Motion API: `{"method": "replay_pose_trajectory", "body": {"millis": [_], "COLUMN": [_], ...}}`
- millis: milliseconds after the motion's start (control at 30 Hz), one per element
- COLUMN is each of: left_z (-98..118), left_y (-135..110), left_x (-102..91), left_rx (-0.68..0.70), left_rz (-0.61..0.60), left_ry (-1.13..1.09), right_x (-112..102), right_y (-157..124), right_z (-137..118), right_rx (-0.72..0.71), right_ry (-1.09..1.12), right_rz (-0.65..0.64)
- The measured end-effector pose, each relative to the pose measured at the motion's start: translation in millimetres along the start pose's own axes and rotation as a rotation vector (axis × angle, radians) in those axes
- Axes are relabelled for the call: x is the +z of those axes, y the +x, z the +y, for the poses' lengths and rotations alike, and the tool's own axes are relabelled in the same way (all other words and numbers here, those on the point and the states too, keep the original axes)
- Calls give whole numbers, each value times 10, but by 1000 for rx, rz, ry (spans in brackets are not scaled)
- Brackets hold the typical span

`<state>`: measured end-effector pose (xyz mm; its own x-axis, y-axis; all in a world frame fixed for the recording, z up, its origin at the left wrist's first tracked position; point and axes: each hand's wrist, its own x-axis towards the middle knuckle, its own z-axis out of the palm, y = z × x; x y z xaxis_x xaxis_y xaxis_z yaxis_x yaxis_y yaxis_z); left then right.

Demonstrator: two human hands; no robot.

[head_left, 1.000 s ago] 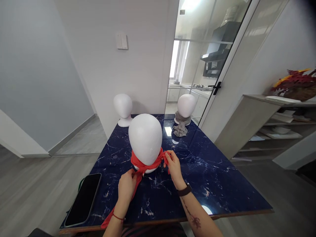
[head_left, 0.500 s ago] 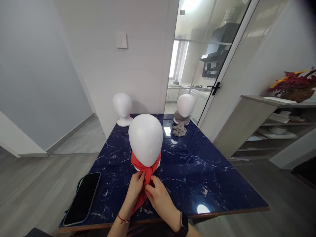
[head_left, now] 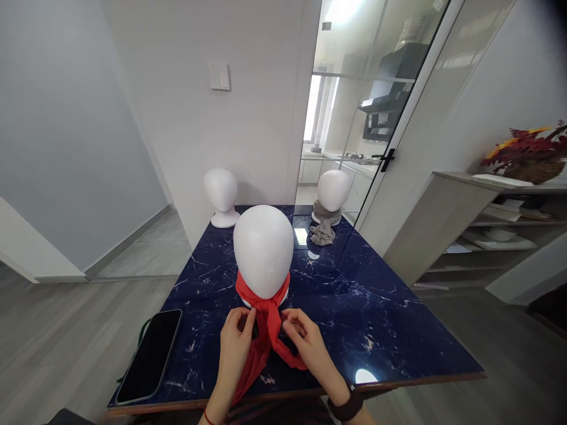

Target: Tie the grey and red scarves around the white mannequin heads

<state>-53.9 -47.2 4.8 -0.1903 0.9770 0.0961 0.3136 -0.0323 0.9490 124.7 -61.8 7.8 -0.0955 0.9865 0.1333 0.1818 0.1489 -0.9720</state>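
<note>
A white foam mannequin head (head_left: 263,251) stands near the middle of the table. Around its neck goes a red scarf (head_left: 268,313), knotted in front, its two tails hanging down and spreading onto the tabletop. At the left edge of the knot, my left hand (head_left: 237,336) is closed in a pinch on the red cloth. My right hand (head_left: 308,339) has its fingers curled together at the right side of the scarf, closed on the cloth's edge above one tail. The fingertips partly hide the fabric they hold.
On the dark blue marbled table (head_left: 354,307) a phone (head_left: 150,354) lies at the front left. Behind stand a bare foam head (head_left: 220,189) and another foam head (head_left: 333,190) wearing a grey scarf (head_left: 323,230). A shelf (head_left: 465,218) stands right, beyond a glass door.
My hands have moved apart from the scarf's middle to either side of the knot. The tails are now spread, one lying out to the right, and more of the knot shows.
</note>
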Motion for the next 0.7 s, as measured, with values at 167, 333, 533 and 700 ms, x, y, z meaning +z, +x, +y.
{"method": "replay_pose_trajectory", "body": {"millis": [167,333,533,700], "left_z": [105,28,-121,-125], "left_y": [31,93,52,49], "left_x": [190,270,282,303], "left_rx": [18,39,-222,-297], "left_rz": [-50,-41,-96,-107], "left_ry": [-44,-163,-541,-700], "right_x": [216,261,152,248], "right_y": [203,251,292,394], "right_z": [151,206,217,280], "right_rx": [138,190,270,192], "right_ry": [83,222,324,326], "right_rz": [2,-79,42,220]}}
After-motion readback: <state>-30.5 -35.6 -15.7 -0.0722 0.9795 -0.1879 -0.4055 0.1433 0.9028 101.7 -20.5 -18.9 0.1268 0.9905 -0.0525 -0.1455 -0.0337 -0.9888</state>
